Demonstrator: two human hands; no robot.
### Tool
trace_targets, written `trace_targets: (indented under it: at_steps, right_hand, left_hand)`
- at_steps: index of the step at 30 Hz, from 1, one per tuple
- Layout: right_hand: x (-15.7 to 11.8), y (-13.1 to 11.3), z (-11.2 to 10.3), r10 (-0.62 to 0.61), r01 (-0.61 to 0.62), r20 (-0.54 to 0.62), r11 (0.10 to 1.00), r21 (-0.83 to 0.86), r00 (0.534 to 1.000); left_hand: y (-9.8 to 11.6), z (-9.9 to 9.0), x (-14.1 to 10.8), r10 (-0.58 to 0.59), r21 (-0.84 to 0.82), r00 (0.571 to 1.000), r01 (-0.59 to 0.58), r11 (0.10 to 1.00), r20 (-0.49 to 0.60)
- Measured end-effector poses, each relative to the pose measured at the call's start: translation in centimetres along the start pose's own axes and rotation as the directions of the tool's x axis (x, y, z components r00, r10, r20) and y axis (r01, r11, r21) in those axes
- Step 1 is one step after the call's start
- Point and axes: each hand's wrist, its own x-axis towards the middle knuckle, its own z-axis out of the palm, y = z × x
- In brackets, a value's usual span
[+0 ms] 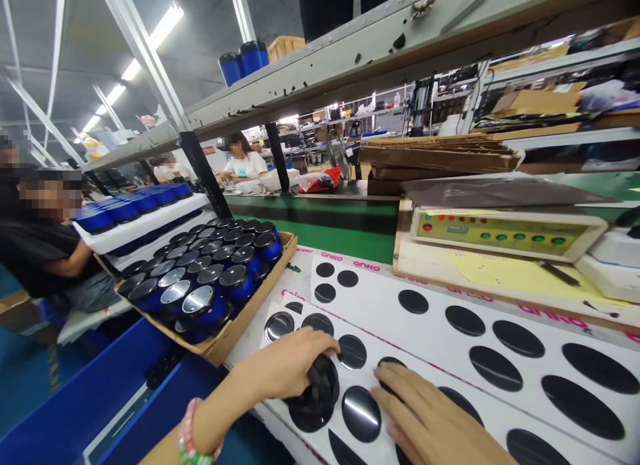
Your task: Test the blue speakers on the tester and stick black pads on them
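Observation:
My left hand (295, 360), with a beaded bracelet at the wrist, curls its fingers around a small pile of glossy black discs (320, 402) at the near edge of the bench. To its right, my right hand (427, 412) lies with fingers stretched out over a white sheet (370, 355), its fingertips at a black disc partly hidden beneath them. Other black discs, such as a shiny one (361, 414) between my hands, lie on the sheet. Whether they are stuck down, I cannot tell.
A cardboard tray (250, 318) of blue jars with black lids stands at the left. Behind the sheets is a control box (505, 232) with buttons. A shelf beam (320, 65) crosses overhead. A person in black (40, 245) sits at the far left.

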Motion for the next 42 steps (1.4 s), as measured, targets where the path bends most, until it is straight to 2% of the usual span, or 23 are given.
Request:
trace_targets:
  at_steps: [3,5,9,12,15,18,20,22,24,27,30,35,42]
  right_hand:
    - [3.5,0.0,0.5,0.048,-0.086,0.200,0.979,0.183,0.979]
    - [4.4,0.1,1.3,0.066,-0.151,0.296,0.950,0.272,0.953]
    - [4.1,0.2,2.3,0.081,-0.193,0.349,0.934,0.300,0.934]
    - [3.9,0.1,2.2,0.085,-0.198,0.359,0.936,0.291,0.929]
    - [3.9,0.1,2.0,0.080,-0.191,0.361,0.940,0.284,0.929]
    - [3.9,0.1,2.2,0.066,-0.167,0.355,0.951,0.261,0.933]
    - [3.7,0.0,2.5,0.060,-0.147,0.343,0.961,0.232,0.938]
    - [3.4,0.0,2.9,0.056,-0.130,0.324,0.969,0.211,0.944]
    - [3.3,0.1,3.1,0.051,-0.118,0.305,0.972,0.203,0.951]
    - [3.3,0.2,3.2,0.041,-0.103,0.284,0.973,0.205,0.958]
    - [3.5,0.2,3.0,0.045,-0.105,0.278,0.973,0.206,0.959]
    - [3.8,0.0,2.6,0.055,-0.125,0.318,0.971,0.204,0.947]
    - [3.7,-0.1,2.5,0.078,-0.148,0.301,0.965,0.218,0.950]
  left_hand:
    - [-0.7,0.1,1.5,0.043,0.016,0.999,-0.043,0.999,0.017]
    - [-1.1,0.0,2.1,0.057,0.029,0.998,-0.057,0.998,0.029]
    - [-1.2,0.3,2.0,0.064,0.043,0.998,-0.064,0.997,0.005]
    - [-0.9,0.3,0.4,0.037,0.029,0.998,-0.036,0.999,-0.057]
    - [-1.0,-0.5,-2.6,-0.028,-0.010,0.990,0.027,1.000,-0.137]
    - [-1.6,-1.9,-5.6,-0.164,-0.148,0.950,0.128,0.981,-0.264]
    - [-2.0,-2.8,-6.3,-0.240,-0.220,0.921,0.176,0.959,-0.308]
    - [-2.2,-3.4,-5.5,-0.243,-0.206,0.924,0.187,0.961,-0.296]
    - [-2.4,-3.6,-3.2,-0.190,-0.153,0.949,0.155,0.976,-0.253]
    - [-2.7,-3.5,1.1,-0.063,-0.079,0.989,0.052,0.995,-0.134]
    - [-3.1,-3.4,4.3,0.060,-0.010,0.998,-0.060,0.998,0.011]
    - [-3.2,-3.9,5.4,0.153,0.086,0.978,-0.167,0.982,0.145]
    - [-2.5,-3.9,6.5,0.170,0.165,0.969,-0.200,0.966,0.176]
